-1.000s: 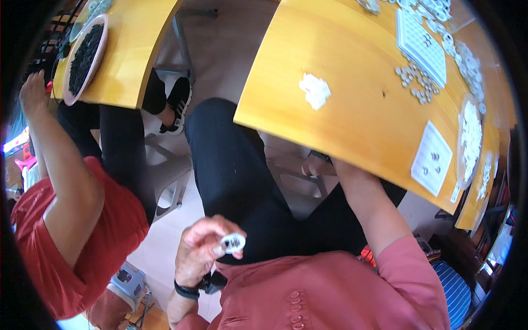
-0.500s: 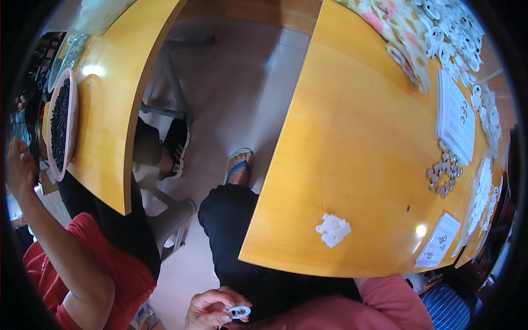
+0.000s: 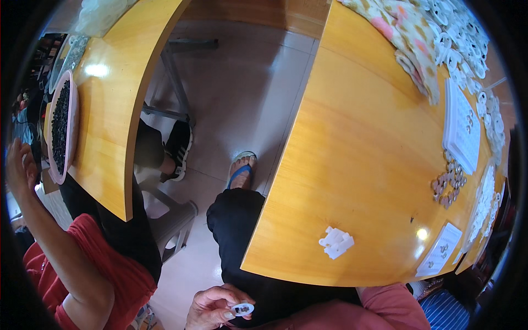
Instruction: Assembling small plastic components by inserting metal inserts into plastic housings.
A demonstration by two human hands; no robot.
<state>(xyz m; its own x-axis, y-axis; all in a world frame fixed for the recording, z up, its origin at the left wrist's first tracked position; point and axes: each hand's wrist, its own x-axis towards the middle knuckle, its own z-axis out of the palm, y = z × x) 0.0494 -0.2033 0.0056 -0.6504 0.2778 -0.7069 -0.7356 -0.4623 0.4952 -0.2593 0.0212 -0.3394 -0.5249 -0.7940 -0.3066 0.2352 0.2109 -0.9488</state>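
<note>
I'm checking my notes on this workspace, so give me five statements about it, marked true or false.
1. The left hand holds a white oval part. True.
2. The right hand grips the patterned cloth. False: the right hand is out of view; the cloth lies on the right table.
3. The pink bowl holds small black pieces. True.
4. The blue-strapped sandal stands on the right table. False: the sandal is on a foot on the floor.
5. Small round pieces lie beside the white tray stack. True.

Bright indoor light. Hot glare spots on left table (image 3: 113, 104) and right table (image 3: 357, 154); pale sheen, soft shadow on floor (image 3: 236, 104). Fisheye bows table edges; black vignette at corners. Far rims smeared, detail lost; centre reasonably sharp.
</note>
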